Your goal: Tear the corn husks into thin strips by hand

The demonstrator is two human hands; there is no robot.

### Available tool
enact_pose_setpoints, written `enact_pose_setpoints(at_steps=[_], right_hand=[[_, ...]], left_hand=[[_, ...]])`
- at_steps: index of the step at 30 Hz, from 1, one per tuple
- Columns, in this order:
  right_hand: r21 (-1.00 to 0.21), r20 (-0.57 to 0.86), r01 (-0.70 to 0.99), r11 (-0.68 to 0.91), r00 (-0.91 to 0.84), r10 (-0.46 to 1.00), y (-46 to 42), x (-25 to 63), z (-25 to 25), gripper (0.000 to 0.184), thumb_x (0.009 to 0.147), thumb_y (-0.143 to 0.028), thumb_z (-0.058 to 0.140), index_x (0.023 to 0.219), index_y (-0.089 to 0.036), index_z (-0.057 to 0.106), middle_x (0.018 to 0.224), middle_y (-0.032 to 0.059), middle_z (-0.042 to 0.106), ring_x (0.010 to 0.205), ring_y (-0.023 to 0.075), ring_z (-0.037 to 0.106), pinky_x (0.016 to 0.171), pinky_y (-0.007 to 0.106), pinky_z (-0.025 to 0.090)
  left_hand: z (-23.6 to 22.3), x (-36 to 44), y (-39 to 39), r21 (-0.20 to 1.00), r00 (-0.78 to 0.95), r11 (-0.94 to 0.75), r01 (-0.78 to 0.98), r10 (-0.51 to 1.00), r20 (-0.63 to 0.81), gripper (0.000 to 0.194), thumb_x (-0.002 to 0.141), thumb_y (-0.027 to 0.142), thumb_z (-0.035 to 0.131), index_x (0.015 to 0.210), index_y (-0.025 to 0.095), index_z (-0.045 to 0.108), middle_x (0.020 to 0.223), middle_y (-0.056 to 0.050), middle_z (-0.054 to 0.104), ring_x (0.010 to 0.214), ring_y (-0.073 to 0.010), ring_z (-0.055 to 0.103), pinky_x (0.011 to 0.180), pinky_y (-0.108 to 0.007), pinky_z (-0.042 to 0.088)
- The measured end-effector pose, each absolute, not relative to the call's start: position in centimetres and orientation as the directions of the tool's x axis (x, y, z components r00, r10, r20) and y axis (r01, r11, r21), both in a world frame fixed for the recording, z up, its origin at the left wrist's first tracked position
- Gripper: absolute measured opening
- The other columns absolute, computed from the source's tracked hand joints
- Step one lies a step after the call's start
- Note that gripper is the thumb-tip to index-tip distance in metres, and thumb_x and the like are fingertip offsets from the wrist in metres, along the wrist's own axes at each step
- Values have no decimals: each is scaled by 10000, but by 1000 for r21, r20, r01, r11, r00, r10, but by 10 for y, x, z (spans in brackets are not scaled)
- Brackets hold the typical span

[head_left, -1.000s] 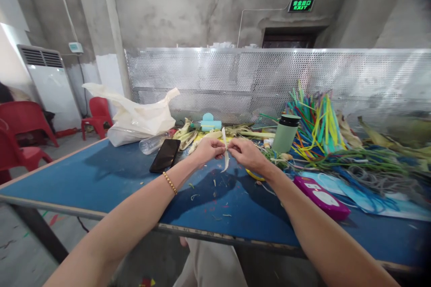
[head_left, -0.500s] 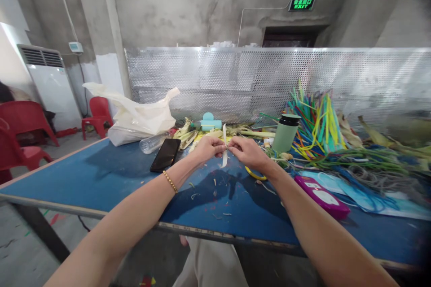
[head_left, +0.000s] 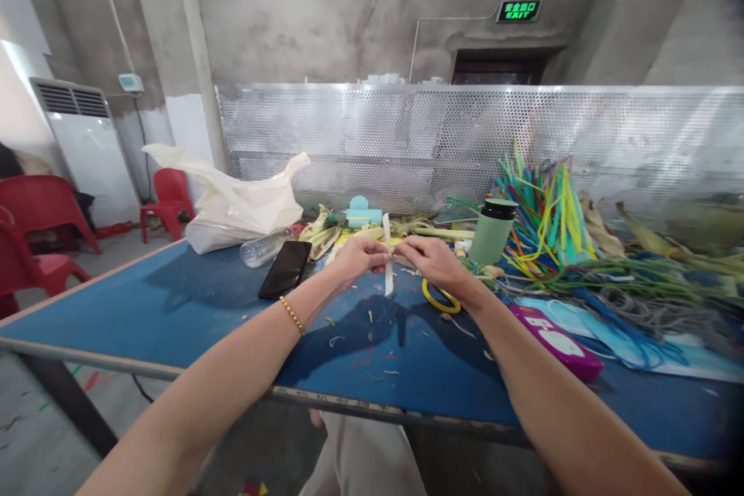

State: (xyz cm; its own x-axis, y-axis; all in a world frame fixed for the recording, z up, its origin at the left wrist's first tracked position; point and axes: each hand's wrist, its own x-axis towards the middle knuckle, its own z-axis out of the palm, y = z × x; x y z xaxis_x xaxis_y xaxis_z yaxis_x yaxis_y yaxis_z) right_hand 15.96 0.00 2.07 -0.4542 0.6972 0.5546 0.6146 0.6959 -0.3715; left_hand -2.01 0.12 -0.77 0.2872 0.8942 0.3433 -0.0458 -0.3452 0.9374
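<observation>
Over the table, my left hand [head_left: 360,260] is closed in a pinch on a narrow white strip [head_left: 387,279], which stands roughly upright with its ends showing above and below the fingers. My right hand [head_left: 433,260] is also closed, its fingertips pinched close beside the strip and almost meeting the left ones. Whatever lies between the right fingertips is too small to make out. Below the right wrist a yellow ring [head_left: 440,297] lies on the blue table [head_left: 203,318]. Small pale scraps are scattered under both hands.
Left of my hands are a black phone [head_left: 284,270], a clear plastic bottle [head_left: 263,249] and a white bag [head_left: 244,201]. On the right stand a green bottle [head_left: 491,232] and colourful strips [head_left: 558,209], with a purple box [head_left: 555,341] nearer. Dried husks [head_left: 322,232] lie behind.
My right hand has turned slightly, its fingers still pinched beside the strip. The strip's lower end sits a little lower. More of the yellow ring shows.
</observation>
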Motion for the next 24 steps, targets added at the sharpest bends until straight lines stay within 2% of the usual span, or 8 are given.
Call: enact_pose_setpoints(at_steps=[5,10,14,20,24], right_hand=[[-452,587,561,694,-399,705,6,161,18,189,786,-312,573,684,-157,612,600,2,569,558,120,465,534,247,337],[-531,573,501,683,-381,725,4,157,16,190,777,-318,574,686,-154,604,625,14,602,576,125,510,559,249,388],[-536,575,487,689,-387,721,1,154,15,196,774,-324,570,671,-158,590,612,5,579,580,124,499,561,247,386],[-556,573,469,686,-382,725,-1,151,16,179,755,-306,568,656,-157,583,590,0,570,550,118,490,538,244,374],[-541,584,473,695,-383,716,-2,150,16,174,758,-291,565,647,-158,581,569,-4,571,532,114,487,529,240,369]], left_hand=[[-10,-20,1,952,367,-299,-63,880,301,278,621,319,795,718,93,666,596,-11,582,529,-79,485,553,-241,362],[-10,-21,0,959,419,-257,-123,862,284,328,693,399,740,640,101,612,545,3,511,517,-71,447,529,-237,314],[-10,-17,-2,963,377,-255,-90,886,270,253,685,323,741,668,98,628,518,17,499,490,-62,410,502,-229,269],[-8,-14,-6,972,356,-218,-90,904,236,114,660,167,712,665,81,637,558,5,538,489,-56,429,501,-228,282],[-8,-13,-7,972,360,-217,-91,903,235,98,654,139,709,648,79,632,558,4,544,493,-54,436,510,-229,300]])
